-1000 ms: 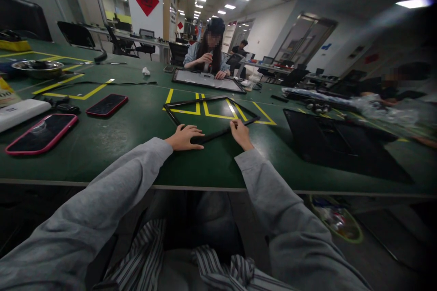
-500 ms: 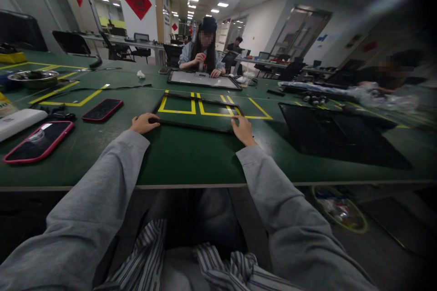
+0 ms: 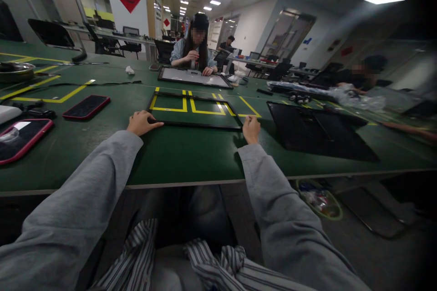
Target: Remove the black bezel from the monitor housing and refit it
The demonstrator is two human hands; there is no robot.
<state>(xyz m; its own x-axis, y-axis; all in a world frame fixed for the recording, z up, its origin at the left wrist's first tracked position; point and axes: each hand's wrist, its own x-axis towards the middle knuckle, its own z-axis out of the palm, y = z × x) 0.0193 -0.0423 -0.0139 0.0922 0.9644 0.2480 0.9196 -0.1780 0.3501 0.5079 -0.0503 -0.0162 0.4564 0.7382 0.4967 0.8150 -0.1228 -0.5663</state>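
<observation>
at the left edge of the tabletop (image 3: pixel 191 161) i see a metal bowl (image 3: pixel 17 72), with a large pink-rimmed phone (image 3: pixel 29 138) nearer me and a smaller red-rimmed phone (image 3: pixel 87 107) to its right. next comes my left hand (image 3: pixel 139 122), closed narrowly on the near left corner of a thin black frame (image 3: pixel 201 125), its thumb reaching along the near bar. the frame sits about midway along the tabletop, set back from the near edge; whether that near bar is slightly raised, i can't tell. yellow tape lines (image 3: pixel 169 110) show through its opening. beyond it, a person (image 3: pixel 178 52) works over a grey panel (image 3: pixel 191 76) by the far edge.

my right hand (image 3: pixel 251 131) is at the frame's near right corner, fingers curled narrow; i can't tell whether they grip it or only sit just beside it. further right lies a dark panel (image 3: pixel 317 132), with clear plastic wrap (image 3: pixel 355 97) behind it towards the right edge.

as for progress, the frame looks like one closed outline, apart from both the grey and the dark panel. how much work remains, i can't judge from this view.
</observation>
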